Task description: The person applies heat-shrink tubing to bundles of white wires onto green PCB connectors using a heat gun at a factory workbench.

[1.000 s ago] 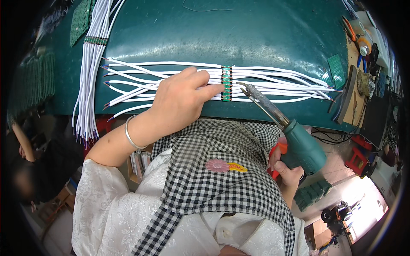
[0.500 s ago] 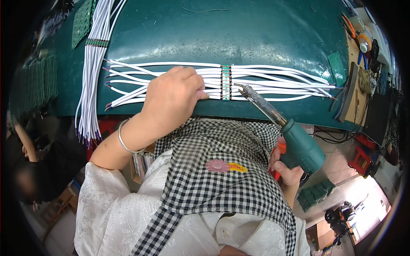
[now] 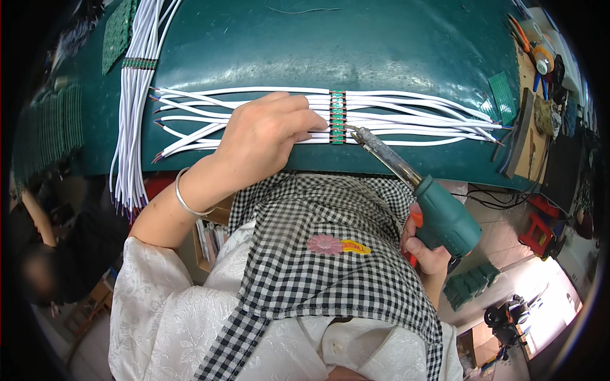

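My left hand (image 3: 264, 134) lies over the white cables left of a narrow green circuit board strip (image 3: 337, 105). Its thumb and forefinger close on a white cable (image 3: 254, 87) beside the strip, though the palm hides part of the grip. In my right hand (image 3: 431, 255) is a green soldering gun (image 3: 448, 214) with a red trigger, its fingers partly hidden behind the handle. The metal tip of the gun reaches the strip's right edge, near its lower end. Cables run out from both sides of the strip, with bared coloured ends.
A second bundle of white cables (image 3: 131, 101) hangs over the table's left edge. Green board panels (image 3: 119, 35) lie behind it. On the right stand a wooden board (image 3: 526, 136), pliers (image 3: 520, 33) and a small green panel (image 3: 503, 98). Another person's arm (image 3: 38, 216) shows at far left.
My left forefinger has stretched forward to the strip's left edge. The soldering gun has shifted slightly left, bringing its tip to the strip. The strip and cables sit slightly higher in view.
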### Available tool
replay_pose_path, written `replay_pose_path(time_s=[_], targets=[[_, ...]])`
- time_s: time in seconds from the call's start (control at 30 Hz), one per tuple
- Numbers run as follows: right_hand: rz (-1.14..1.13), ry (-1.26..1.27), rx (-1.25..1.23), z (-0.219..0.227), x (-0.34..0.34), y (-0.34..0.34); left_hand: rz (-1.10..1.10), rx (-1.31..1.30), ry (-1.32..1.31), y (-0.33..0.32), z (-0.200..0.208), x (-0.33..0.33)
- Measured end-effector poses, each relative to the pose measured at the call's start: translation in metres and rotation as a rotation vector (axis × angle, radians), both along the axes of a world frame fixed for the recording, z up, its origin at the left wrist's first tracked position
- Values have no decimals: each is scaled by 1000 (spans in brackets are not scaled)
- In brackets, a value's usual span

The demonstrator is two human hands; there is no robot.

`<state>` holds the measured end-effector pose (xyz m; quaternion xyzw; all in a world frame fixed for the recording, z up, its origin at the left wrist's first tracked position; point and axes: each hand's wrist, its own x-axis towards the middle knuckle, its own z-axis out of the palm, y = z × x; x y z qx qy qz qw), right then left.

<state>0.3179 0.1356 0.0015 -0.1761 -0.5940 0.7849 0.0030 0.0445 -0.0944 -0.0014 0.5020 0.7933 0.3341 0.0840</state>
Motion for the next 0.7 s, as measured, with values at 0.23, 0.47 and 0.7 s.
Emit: replay_pose_path(time_s=[0.23, 0.47, 0.7], targets=[[42, -4, 5, -5, 5, 5, 43, 24, -214, 0, -1, -5], [-55, -39, -30, -1, 7, -2, -23, -18, -116, 3, 2, -2], [50, 8, -50, -4, 7, 3, 10, 26, 7, 3, -4, 7]])
